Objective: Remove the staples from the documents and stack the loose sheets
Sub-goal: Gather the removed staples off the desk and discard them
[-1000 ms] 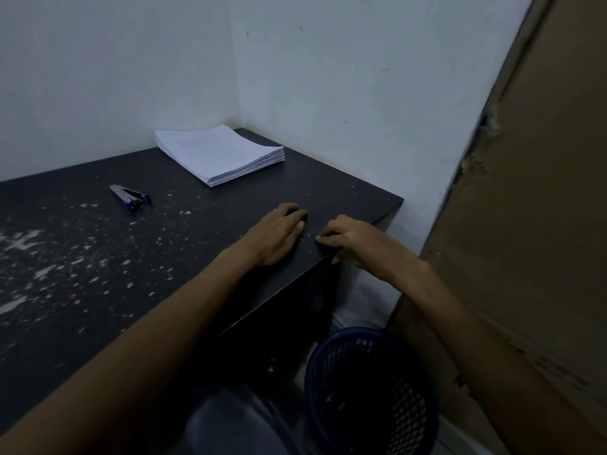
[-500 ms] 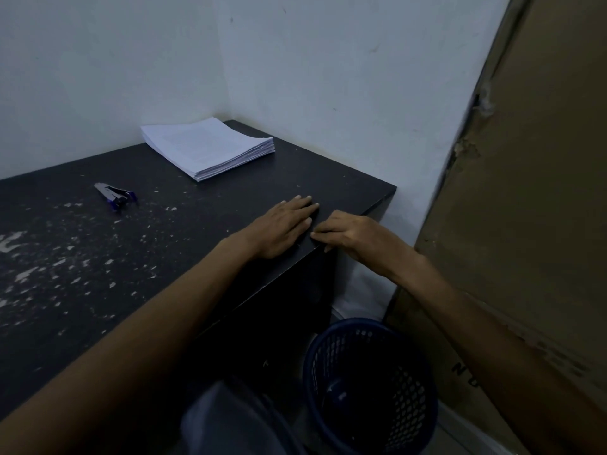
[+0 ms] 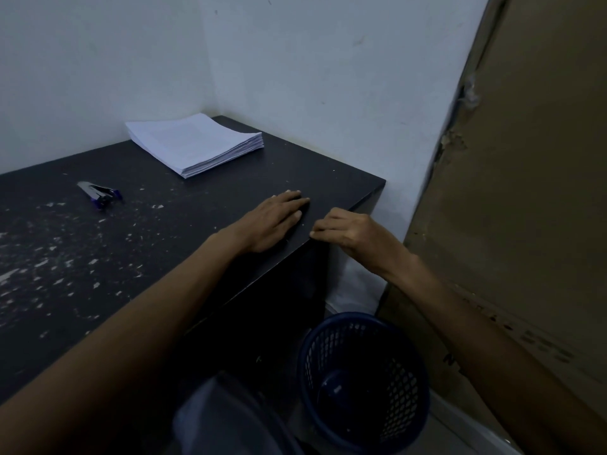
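The left hand (image 3: 274, 221) lies flat on the table (image 3: 197, 208); right hand (image 3: 345, 233) curled at its edge, contents indiscernible. Swept staples may miss bin (image 3: 407, 385)

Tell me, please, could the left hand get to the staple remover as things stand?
Probably yes: the left hand lies flat on the table, and only bare tabletop separates it from the staple remover.

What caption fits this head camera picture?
The left hand lies flat on the dark desk, the right hand curls at its edge, blue bin below; paper stack and staple remover beyond.
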